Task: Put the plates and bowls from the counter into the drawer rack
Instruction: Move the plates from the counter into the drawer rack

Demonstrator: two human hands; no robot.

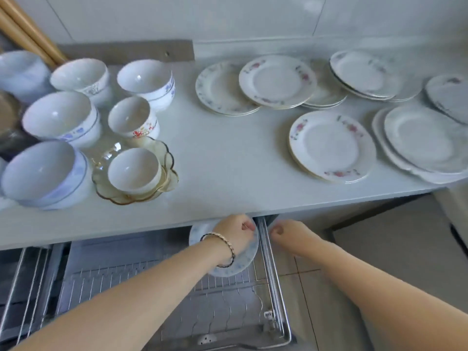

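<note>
Bowls [60,117] crowd the counter's [228,160] left end. The left hand [235,234] is clamped on a plate [243,264], tilted over the rack's [177,295] back right corner, just under the counter's front edge. I'd line the rim up with a wire slot and lower it straight, no dropping. The right hand [288,235] sits curled by the rail [266,239]; can't tell if it's gripping. More plates [331,145] wait at the right end.

The pale counter [228,160] bears bowls [60,117] at left, plates [331,145] at right.
</note>
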